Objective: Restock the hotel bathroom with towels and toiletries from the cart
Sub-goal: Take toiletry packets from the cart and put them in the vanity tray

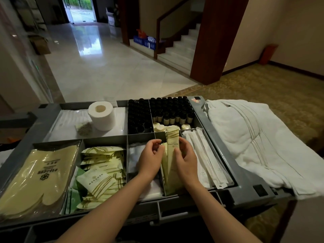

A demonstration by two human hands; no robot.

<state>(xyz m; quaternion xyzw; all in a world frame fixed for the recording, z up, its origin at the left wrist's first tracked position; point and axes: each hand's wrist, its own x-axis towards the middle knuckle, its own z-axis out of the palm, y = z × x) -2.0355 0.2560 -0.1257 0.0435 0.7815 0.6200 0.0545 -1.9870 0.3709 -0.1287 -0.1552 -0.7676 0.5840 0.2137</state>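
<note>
- The left hand [150,157] reaches into the cart [245,190] with its fingers curled at the top of a pale green packet. I cannot tell whether they pinch it.
- The right hand [186,158] grips a long sachet [172,139] from the right side, in the narrow slot between the two hands.
- The sachet's long axis runs away from the person. Its far end is tipped up over the divider and its printed face is up.
- Square packets [98,183] and bagged slippers [35,174] lie in compartments to the left.
- White wrapped sticks [206,155] lie just right of the slot, parallel to the sachet.
- Folded white towels [254,141] rest on the cart's right end.
- Farther back stand a toilet roll [101,115] and rows of dark bottles [168,109].
</note>
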